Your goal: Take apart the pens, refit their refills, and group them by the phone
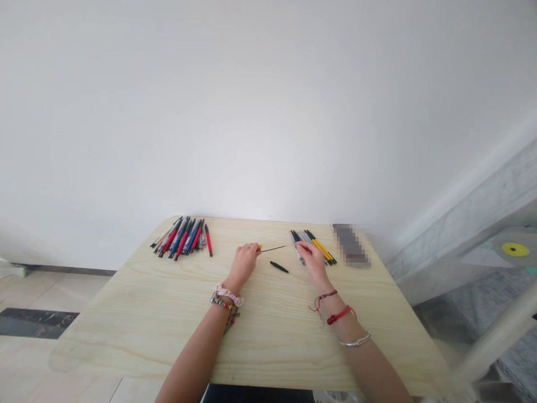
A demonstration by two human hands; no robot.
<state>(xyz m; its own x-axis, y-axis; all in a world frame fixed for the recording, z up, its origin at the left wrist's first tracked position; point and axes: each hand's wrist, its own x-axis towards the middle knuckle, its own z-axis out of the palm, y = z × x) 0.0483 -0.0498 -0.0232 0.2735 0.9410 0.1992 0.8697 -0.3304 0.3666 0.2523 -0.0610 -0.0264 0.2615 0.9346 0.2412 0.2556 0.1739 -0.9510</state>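
A: Take the table's middle as the clock's centre: what's around it?

B: A pale wood-grain table (146,330), its far edge by a plain white wall (268,112) at 12 o'clock. Floor tiles (25,358) show beyond the edge at 9, and a pale disc with a yellow middle (515,249) sits off the table near 3

A: And on the table?

B: A heap of red, blue and grey pens (184,238) between 10 and 11, with a red pen (208,240) at its right side. Between 1 and 2 lie grey and yellow pens (328,252), partly covered by the right hand (312,257). A dark flat object (351,245), pixelated, is at 2. A short black pen part (279,267) lies at 1, between the hands

A: How are the hands posed?

B: The left hand (245,260), at 12, is closed, pinching a thin dark refill (273,249) that points toward 3; a bit of yellow (260,246) shows at its fingertips. The right hand's fingers are drawn in narrow, just beyond the refill's tip. Whether they hold something small, I can't tell
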